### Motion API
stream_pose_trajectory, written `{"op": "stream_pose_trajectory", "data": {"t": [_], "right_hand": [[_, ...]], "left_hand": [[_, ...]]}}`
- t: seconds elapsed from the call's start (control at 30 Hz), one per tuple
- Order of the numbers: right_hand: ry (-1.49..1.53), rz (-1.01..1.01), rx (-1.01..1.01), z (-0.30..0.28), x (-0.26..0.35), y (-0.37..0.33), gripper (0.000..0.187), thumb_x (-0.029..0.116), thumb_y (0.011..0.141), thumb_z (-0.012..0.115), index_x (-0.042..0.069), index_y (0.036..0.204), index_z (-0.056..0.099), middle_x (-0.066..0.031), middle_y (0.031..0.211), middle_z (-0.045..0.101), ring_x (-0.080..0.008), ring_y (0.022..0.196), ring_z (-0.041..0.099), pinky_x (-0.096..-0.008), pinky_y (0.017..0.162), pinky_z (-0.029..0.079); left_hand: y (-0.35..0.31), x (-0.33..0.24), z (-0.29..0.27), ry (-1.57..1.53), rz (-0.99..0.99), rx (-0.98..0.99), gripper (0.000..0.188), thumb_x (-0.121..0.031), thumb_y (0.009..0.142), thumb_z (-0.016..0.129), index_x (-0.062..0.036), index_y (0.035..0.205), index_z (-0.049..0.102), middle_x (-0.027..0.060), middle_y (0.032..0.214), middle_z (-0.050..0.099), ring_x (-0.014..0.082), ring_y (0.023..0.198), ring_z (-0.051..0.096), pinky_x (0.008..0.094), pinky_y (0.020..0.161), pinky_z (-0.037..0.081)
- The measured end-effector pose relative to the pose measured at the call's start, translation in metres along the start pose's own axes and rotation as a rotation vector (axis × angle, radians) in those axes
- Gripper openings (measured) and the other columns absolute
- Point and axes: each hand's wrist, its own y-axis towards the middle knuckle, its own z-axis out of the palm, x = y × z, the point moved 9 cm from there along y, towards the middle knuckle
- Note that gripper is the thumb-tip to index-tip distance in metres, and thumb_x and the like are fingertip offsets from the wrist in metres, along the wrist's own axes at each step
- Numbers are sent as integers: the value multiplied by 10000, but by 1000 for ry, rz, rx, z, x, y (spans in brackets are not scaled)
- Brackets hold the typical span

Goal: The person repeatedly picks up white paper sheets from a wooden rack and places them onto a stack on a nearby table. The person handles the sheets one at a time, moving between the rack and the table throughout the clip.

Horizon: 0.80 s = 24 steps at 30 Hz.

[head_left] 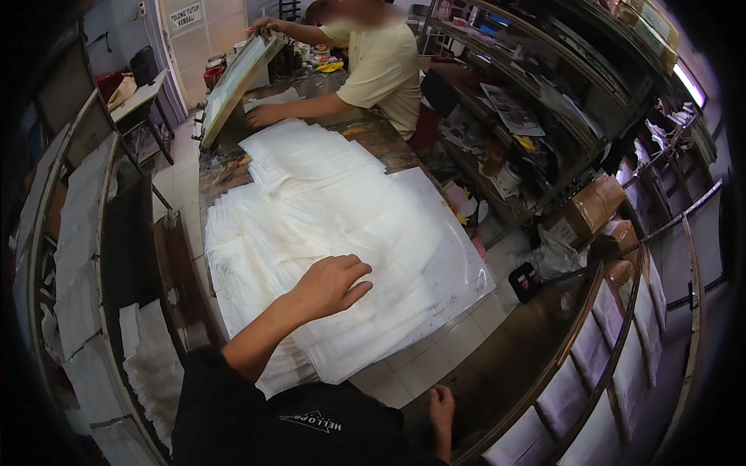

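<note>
A broad, uneven pile of thin white sheets (311, 210) covers much of the table in front of me; I cannot tell whether they are paper or cloth. Over its near part is my left hand (334, 286), thumb apart from loosely bent fingers, with nothing seen in its grasp. Whether it touches the top sheet is unclear. Lower and to the right, off the table, my right hand (441, 405) hangs with its fingers curled in. No object shows in it. It is nearest to a long dark board (497, 353).
Across the table a person (381, 74) tilts up a framed screen (241, 81), one hand flat beneath it. Racks of white sheets stand left (81, 241) and right (563, 388). A cluttered shelf (513, 101) and brown cartons (587, 210) are at right.
</note>
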Motion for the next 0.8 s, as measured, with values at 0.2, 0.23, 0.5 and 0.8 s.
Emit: {"op": "stream_pose_trajectory", "data": {"t": [0.2, 0.23, 0.5, 0.8], "right_hand": [[89, 98, 280, 65, 15, -6, 327, 210, 945, 619, -24, 1173, 606, -134, 989, 673, -173, 871, 658, -302, 713, 537], [77, 95, 289, 67, 20, -5, 325, 206, 947, 620, -28, 1172, 603, -134, 989, 674, -180, 851, 663, -311, 714, 545], [0, 14, 172, 40, 34, 16, 349, 225, 936, 617, -22, 1184, 608, -155, 958, 688, -188, 746, 683, -324, 683, 531], [38, 62, 112, 36, 10, -9, 327, 233, 938, 617, -6, 1162, 620, -147, 930, 690, -187, 747, 697, -323, 681, 539]], "left_hand": [[4, 20, -5, -16, -39, 22, 254, -211, 880, 660, -13, 1038, 662, 143, 942, 654, 337, 848, 643, 417, 756, 522], [4, 23, -7, -15, -39, 20, 252, -211, 880, 659, -13, 1037, 662, 143, 942, 654, 337, 847, 644, 418, 754, 523], [8, 34, -9, -4, -46, 44, 240, -206, 883, 656, -14, 1026, 663, 140, 937, 653, 340, 835, 641, 419, 751, 522], [40, 35, -5, 102, 73, 30, 242, -238, 880, 663, -30, 1001, 641, 138, 887, 629, 335, 827, 637, 427, 734, 525]]}}
